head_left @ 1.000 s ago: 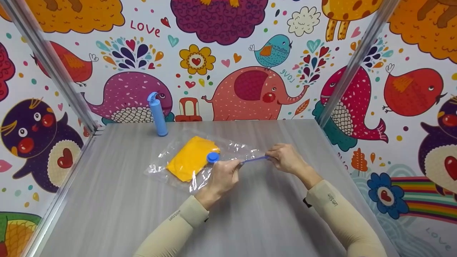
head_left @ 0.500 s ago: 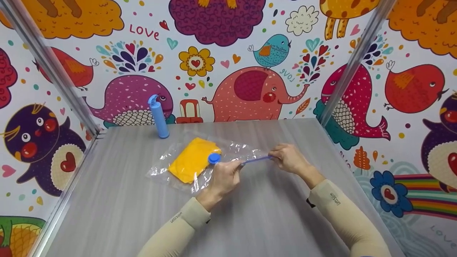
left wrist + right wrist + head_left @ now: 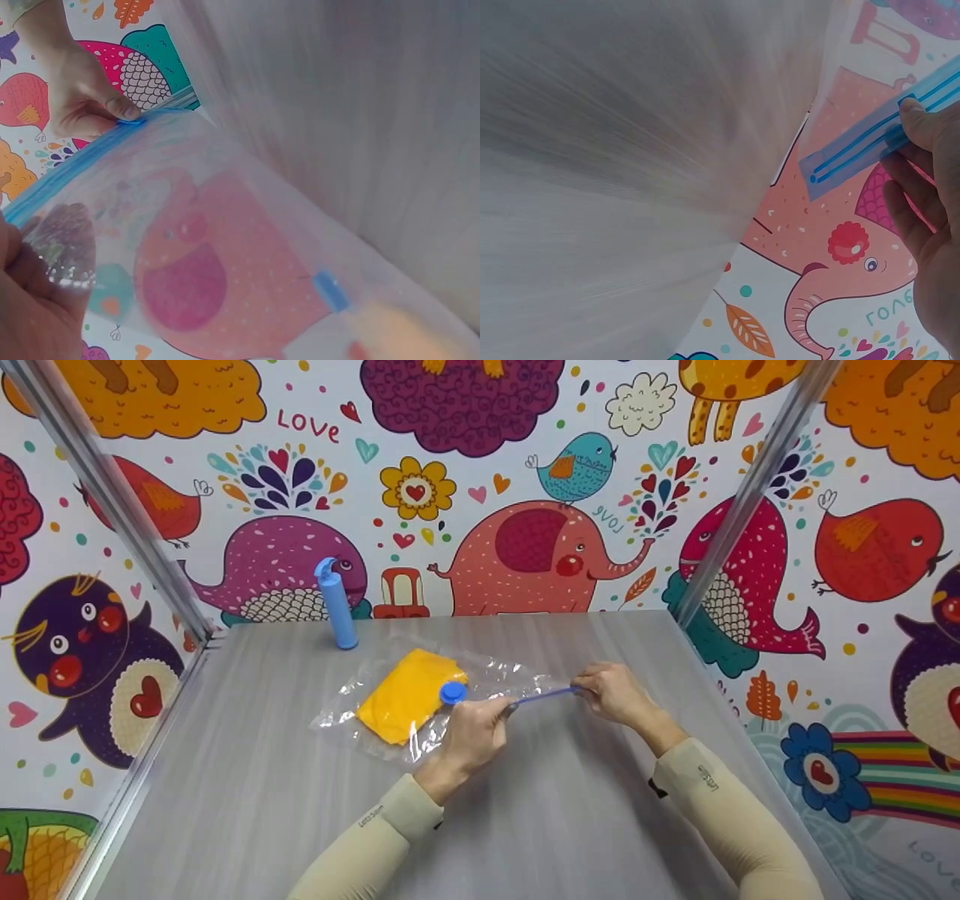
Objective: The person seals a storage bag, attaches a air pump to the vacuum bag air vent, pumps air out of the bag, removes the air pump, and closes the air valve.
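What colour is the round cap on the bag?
Blue; the round cap shows best in the head view.

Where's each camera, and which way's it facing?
Head: worn there, facing forward and down at the table, clear bag, left hand, right hand and sleeves.
Left wrist: worn there, facing along the bag's blue strip; both hands show.
Right wrist: worn there, facing the strip's end; the right hand shows.
Both wrist views share the strip and wall elephant.

Head view bright, white glints on clear bag [image 3: 499, 678], soft shadow on bench [image 3: 540, 802], wrist views dimmer, hazy
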{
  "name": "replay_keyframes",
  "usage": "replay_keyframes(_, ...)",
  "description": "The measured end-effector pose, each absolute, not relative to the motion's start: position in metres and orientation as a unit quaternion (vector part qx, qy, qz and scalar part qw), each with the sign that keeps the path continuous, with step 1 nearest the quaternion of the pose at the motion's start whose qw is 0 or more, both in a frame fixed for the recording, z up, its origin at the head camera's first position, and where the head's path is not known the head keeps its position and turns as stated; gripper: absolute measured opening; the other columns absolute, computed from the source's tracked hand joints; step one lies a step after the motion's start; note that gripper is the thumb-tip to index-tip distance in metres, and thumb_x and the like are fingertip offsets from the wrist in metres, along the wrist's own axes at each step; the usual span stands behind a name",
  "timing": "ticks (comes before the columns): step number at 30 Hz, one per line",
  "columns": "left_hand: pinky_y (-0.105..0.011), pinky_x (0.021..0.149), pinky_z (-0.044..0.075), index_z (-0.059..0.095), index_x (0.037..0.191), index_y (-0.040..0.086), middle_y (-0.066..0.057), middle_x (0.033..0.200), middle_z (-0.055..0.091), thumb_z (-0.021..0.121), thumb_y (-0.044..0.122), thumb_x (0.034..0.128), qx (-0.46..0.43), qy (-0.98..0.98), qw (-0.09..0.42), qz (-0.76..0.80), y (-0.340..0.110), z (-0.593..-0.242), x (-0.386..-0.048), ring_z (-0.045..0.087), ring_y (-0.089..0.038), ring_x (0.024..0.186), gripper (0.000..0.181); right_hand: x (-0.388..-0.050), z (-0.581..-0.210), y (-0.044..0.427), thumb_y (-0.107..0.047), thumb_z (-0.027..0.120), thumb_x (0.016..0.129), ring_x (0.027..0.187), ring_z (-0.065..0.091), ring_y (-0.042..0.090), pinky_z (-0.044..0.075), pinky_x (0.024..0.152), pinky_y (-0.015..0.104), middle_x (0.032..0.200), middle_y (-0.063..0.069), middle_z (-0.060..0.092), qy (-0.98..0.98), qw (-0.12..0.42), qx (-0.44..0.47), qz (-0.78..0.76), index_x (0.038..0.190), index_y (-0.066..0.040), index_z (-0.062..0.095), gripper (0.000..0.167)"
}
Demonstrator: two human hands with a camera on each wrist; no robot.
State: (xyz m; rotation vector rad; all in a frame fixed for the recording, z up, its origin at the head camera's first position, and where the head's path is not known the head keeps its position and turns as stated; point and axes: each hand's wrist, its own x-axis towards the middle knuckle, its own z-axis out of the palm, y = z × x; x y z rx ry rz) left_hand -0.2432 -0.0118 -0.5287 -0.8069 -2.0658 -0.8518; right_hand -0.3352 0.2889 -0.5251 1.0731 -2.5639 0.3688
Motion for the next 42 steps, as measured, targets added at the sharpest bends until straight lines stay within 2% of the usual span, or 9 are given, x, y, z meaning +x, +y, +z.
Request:
replay_keyframes(4, -0.031, 0.053, 0.058, 0.082, 0.096, 0.006, -0.005, 0.076, 0.082, 0.076, -0.001, 0.0976, -0.316, -0.805, 0.369, -0.340, -0.0118, -0.5268, -0.2429, 0.072, -0.016, 0.057, 0.009, -0.3370, -0.5258, 0.2902, 0.001, 0.086, 0.093, 0.089, 0.081, 0.028, 0.071, 0.083, 0.048, 0.097, 0.010, 0.087, -0.900, 0.171, 0.378, 0.133, 0.102, -0.005, 0.088, 0.011)
replay_keyframes(12, -0.025, 0.051, 0.053, 0.083, 0.097, 0.003, -0.006, 0.072, 0.078, 0.073, -0.004, 0.0991, -0.319, -0.807, 0.356, -0.347, -0.0120, -0.5253, -0.2412, 0.061, -0.012, 0.054, 0.012, -0.3389, -0.5254, 0.2928, -0.004, 0.087, 0.096, 0.097, 0.083, 0.029, 0.071, 0.090, 0.049, 0.105, 0.010, 0.088, -0.915, 0.143, 0.347, 0.149, 0.108, -0.005, 0.089, 0.013)
replay_keyframes(23, -0.027, 0.057, 0.061, 0.083, 0.100, 0.003, -0.008, 0.079, 0.083, 0.072, -0.006, 0.0983, -0.321, -0.810, 0.346, -0.347, -0.0119, -0.5260, -0.2396, 0.070, -0.016, 0.058, 0.014, -0.3385, -0.5272, 0.2955, -0.006, 0.089, 0.094, 0.102, 0.082, 0.031, 0.071, 0.094, 0.051, 0.110, 0.012, 0.087, -0.923, 0.133, 0.328, 0.154, 0.113, -0.004, 0.089, 0.019)
replay_keyframes(30, -0.030, 0.060, 0.062, 0.084, 0.100, 0.005, -0.006, 0.082, 0.084, 0.074, -0.003, 0.0979, -0.317, -0.809, 0.362, -0.336, -0.0116, -0.5219, -0.2400, 0.075, -0.018, 0.063, 0.013, -0.3415, -0.5265, 0.2982, -0.008, 0.089, 0.095, 0.104, 0.083, 0.033, 0.071, 0.095, 0.051, 0.112, 0.013, 0.088, -0.921, 0.142, 0.334, 0.140, 0.114, -0.005, 0.089, 0.019)
replay_keyframes(36, -0.031, 0.060, 0.062, 0.083, 0.099, 0.005, -0.005, 0.082, 0.084, 0.074, -0.004, 0.0958, -0.319, -0.807, 0.365, -0.337, -0.0125, -0.5226, -0.2391, 0.076, -0.017, 0.064, 0.014, -0.3431, -0.5262, 0.2986, -0.005, 0.087, 0.095, 0.105, 0.083, 0.034, 0.071, 0.095, 0.052, 0.113, 0.014, 0.087, -0.923, 0.133, 0.328, 0.153, 0.116, -0.005, 0.088, 0.021)
replay_keyframes(42, -0.031, 0.060, 0.063, 0.084, 0.101, 0.003, -0.006, 0.083, 0.084, 0.073, -0.003, 0.0975, -0.320, -0.808, 0.357, -0.342, -0.0138, -0.5224, -0.2381, 0.076, -0.018, 0.064, 0.013, -0.3444, -0.5242, 0.2985, -0.005, 0.086, 0.097, 0.108, 0.082, 0.034, 0.070, 0.097, 0.053, 0.116, 0.015, 0.087, -0.930, 0.115, 0.308, 0.162, 0.118, -0.005, 0.088, 0.021)
